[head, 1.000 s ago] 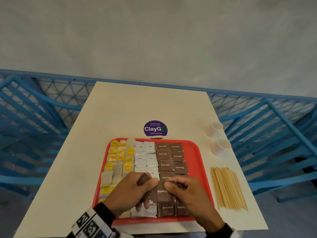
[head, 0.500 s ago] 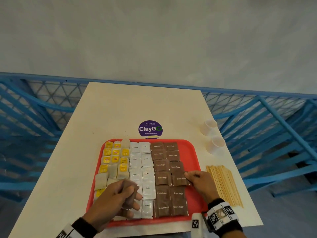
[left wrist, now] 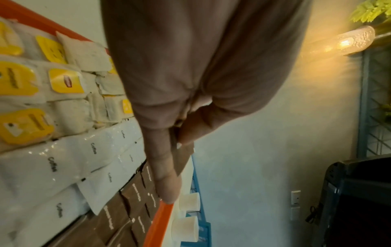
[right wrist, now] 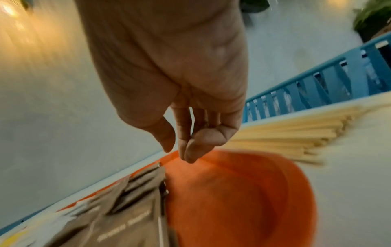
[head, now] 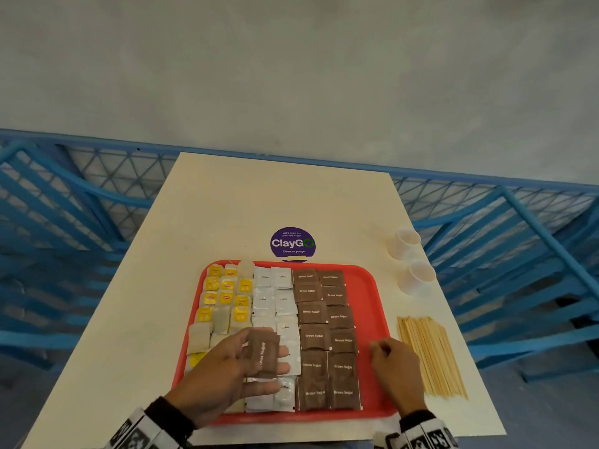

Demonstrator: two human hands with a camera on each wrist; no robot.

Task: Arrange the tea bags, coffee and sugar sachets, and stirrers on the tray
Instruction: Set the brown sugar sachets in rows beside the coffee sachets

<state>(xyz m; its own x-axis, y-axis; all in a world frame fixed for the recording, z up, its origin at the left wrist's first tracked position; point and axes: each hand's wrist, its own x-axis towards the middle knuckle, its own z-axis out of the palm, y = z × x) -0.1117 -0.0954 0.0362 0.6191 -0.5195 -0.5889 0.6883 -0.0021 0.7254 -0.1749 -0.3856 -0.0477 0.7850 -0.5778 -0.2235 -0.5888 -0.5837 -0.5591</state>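
Head view, tray: the red tray (head: pixel 369 286) lies in the lower middle of the frame on the pale worktop (head: pixel 259 196) and is mostly filled.
Head view, done: tea bags (head: pixel 223 293) fill the left columns, white coffee sachets (head: pixel 272 296) the middle ones, brown sugar sachets (head: pixel 324 335) two columns to their right.
Head view, left: a bare red strip is free at the right side of the tray; the wooden stirrers (head: pixel 431 358) lie in a bundle on the worktop, right of the tray, not yet on it.
Head view, left hand: the left hand (head: pixel 227 371) is over the lower left of the tray and holds a small stack of brown sachets (head: pixel 264 354), thumb on top, fingers stretched under it.
Head view, right hand: the right hand (head: pixel 393 367) is at the tray's right edge, just beside the stirrers, and holds nothing that I can see.
Head view, other: two white cups (head: pixel 411 264) stand at the right edge of the worktop.
Left wrist view: the thumb pinches the brown stack against the fingers (left wrist: pixel 167 183); below lie rows of tea bags, coffee and sugar.
Right wrist view: the fingers (right wrist: pixel 190 150) hang loosely curled and close together, empty, above the bare red corner; the stirrers are near them, in the right middle of the frame.
Judgement: the sachets are nearly finished; the held stack and all stirrers are left.
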